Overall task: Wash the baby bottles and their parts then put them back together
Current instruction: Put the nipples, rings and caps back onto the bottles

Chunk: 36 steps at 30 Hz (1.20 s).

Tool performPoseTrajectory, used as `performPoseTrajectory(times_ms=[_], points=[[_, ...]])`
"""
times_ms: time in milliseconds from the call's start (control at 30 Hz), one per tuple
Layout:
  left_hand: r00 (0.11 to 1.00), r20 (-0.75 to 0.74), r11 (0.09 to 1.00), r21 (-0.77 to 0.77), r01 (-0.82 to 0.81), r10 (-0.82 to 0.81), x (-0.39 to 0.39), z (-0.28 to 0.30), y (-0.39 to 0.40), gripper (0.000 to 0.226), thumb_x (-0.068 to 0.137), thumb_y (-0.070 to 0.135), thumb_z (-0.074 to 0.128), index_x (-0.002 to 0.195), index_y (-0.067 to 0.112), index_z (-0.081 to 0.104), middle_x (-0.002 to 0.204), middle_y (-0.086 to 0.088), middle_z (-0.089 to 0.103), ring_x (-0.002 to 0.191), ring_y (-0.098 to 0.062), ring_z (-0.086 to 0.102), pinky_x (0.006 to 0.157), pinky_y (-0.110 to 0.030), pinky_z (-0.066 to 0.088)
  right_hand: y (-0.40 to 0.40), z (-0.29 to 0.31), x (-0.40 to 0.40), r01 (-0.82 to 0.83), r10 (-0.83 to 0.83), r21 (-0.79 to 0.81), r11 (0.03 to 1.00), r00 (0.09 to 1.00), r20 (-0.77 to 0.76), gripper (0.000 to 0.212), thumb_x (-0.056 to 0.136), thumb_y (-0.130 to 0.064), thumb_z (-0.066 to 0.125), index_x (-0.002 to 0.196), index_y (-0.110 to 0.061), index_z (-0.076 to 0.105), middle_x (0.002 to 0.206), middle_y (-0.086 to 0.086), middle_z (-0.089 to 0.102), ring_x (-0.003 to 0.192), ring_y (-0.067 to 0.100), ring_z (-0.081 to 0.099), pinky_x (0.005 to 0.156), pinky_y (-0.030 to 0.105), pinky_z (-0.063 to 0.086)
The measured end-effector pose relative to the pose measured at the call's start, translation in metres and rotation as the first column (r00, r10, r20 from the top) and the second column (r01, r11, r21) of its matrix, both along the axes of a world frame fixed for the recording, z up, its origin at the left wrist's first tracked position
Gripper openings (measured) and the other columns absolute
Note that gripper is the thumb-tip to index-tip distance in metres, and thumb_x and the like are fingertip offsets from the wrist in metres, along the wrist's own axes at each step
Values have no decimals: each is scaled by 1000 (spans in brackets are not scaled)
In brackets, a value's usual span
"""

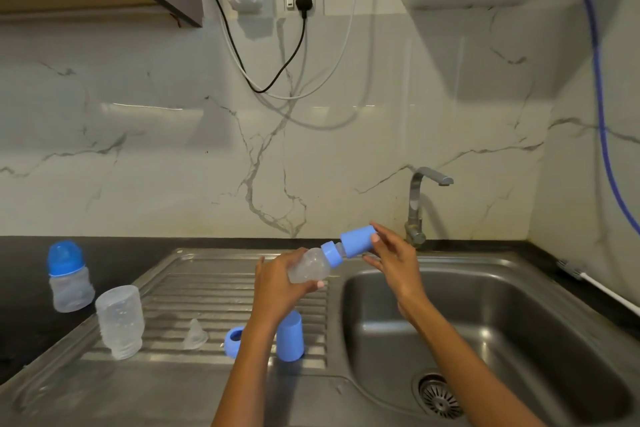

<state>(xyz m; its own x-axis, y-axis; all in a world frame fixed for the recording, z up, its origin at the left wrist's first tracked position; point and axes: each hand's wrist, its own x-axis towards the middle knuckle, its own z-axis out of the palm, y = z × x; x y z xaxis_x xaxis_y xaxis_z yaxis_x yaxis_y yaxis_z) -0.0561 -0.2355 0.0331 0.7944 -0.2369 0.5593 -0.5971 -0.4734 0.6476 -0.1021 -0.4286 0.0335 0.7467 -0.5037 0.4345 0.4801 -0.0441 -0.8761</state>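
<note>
My left hand (277, 282) grips a clear baby bottle (311, 267) tilted up to the right, with a blue collar ring (330, 254) on its neck. My right hand (391, 255) holds a blue cap (356, 240) just off the nipple end of that bottle, above the sink's left rim. On the ribbed drainboard (194, 291) an upside-down clear bottle body (120, 321) stands, with a loose clear nipple (196, 334), a blue ring (233, 341) and another blue cap (290, 336) to its right. A capped assembled bottle (68, 276) stands on the dark counter at the left.
The steel sink basin (485, 315) with its drain (440, 395) lies at the right, the tap (420, 201) behind it. A marble wall with hanging cables (277, 73) rises behind. A white tube (606, 291) lies on the counter at far right.
</note>
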Motion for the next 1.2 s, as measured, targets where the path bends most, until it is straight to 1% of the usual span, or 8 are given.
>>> performPoseTrajectory(times_ms=[233,433,567,700,767,867,1033,1200], points=[[999,-6,998,-63,32,-33,6,-1,6,51,67,32,84,114,26,66,96,11,71,95,-13,64,115,-38,14,2,24,13,-137,120,-248,959,989,-81,40,93,-14,60,132,-7,56,123,10,62,104,21,64,79,24,58],[1000,6,990,-137,19,-18,10,-4,5,58,69,31,83,121,17,64,107,3,71,103,-15,63,117,-38,12,-2,46,15,-213,193,-297,931,977,-93,36,85,-10,70,121,-10,66,112,9,69,88,9,69,67,24,59],[1000,-8,983,-183,-6,4,9,-6,4,59,71,31,82,123,13,62,110,-2,70,104,-18,62,117,-36,13,3,57,18,-199,177,-353,914,980,-94,35,81,-12,75,115,-13,70,107,6,71,89,12,69,71,28,60],[1000,-25,965,-261,-24,18,8,-5,3,59,70,30,83,123,12,63,104,-2,69,106,-20,56,107,-37,31,14,69,23,-159,151,-431,888,987,-51,36,77,-14,78,113,-11,71,97,0,71,80,7,68,66,21,57],[1000,-24,956,-292,-26,20,6,-5,2,59,70,29,83,123,12,63,96,3,66,95,-8,54,102,-47,39,18,76,26,-129,115,-471,873,992,-60,36,76,-18,80,110,-11,72,90,-3,69,77,9,67,63,21,58],[999,-15,952,-304,-38,35,7,-7,1,57,71,29,83,122,12,63,92,8,64,85,2,52,106,-52,35,25,79,30,-56,24,-529,847,997,-69,35,76,-27,80,107,-14,70,83,-7,64,75,12,63,62,25,59],[998,-20,953,-297,-63,60,8,-5,2,48,72,31,82,114,15,65,97,4,70,95,-17,64,117,-44,19,38,76,35,-14,-33,-490,871,996,-86,37,83,-31,73,113,-13,62,85,-8,59,81,14,60,60,21,56],[992,-43,952,-279,-127,120,12,-8,5,51,71,34,82,114,14,63,97,5,65,92,-13,57,111,-48,29,57,50,33,69,-87,-409,910,996,-25,47,84,-39,71,123,-17,58,106,-7,61,90,9,61,75,32,59]])
